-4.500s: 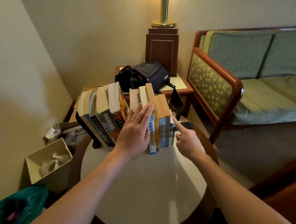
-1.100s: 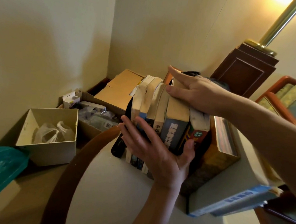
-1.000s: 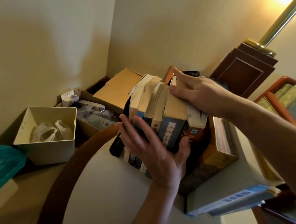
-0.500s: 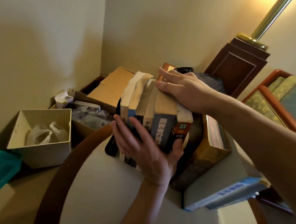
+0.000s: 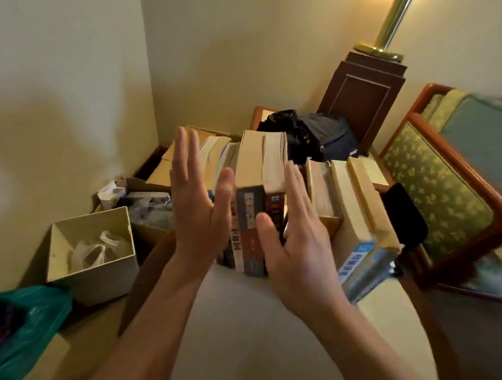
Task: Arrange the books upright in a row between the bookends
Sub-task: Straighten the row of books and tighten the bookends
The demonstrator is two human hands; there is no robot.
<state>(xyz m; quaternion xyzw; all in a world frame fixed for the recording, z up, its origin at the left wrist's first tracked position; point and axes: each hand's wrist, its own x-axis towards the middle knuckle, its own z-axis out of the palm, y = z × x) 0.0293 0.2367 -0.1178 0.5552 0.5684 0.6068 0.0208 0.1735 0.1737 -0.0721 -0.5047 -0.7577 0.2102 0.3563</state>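
Letting go, we now have left hand and right hand flat, empty, flanking the centre books, which stand unaided; the frame-right books look tilted.

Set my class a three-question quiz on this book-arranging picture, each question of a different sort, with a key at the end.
1. True or false: the left hand has its fingers curled round a book.
2. Multiple choice: what lies inside the open box on the floor? A, a plastic bag; B, a cup; C, a pair of shoes.
3. Short answer: at which end of the row of books, the person's left or right, does the black bookend show?

Key: 1, false: its fingers are straight and hold nothing. 2, A. 3, right.
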